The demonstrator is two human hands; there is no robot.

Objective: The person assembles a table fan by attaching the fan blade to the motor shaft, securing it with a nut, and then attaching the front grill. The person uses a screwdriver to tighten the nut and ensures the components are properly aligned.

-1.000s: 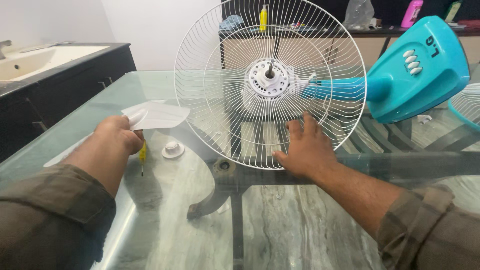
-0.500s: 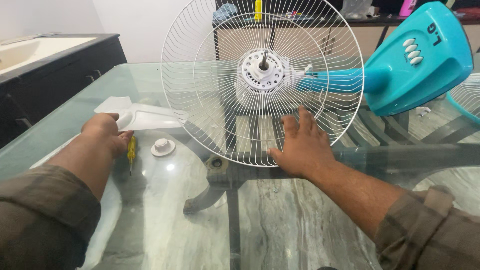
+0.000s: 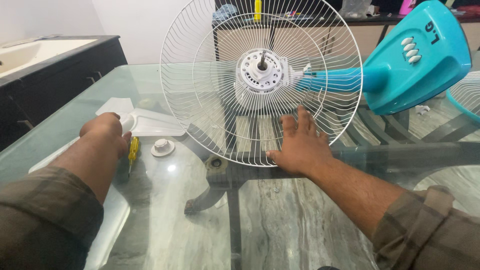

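Note:
A white wire fan guard stands on edge on the glass table, with the white motor hub and bare shaft at its middle. A teal neck and teal base stretch off to the right. My right hand rests flat against the guard's lower rim, fingers spread. My left hand lies on the translucent white fan blade at the left, gripping its hub. A yellow-handled screwdriver and a white round cap lie just right of that hand.
A dark counter with a pale sink runs along the left. Another wire guard with a teal rim shows at the right edge. A shelf with bottles stands behind the fan. The table's dark frame shows through the glass.
My left hand has dropped with the fan blade down onto the table, beside the screwdriver. My right hand stays on the guard's lower rim.

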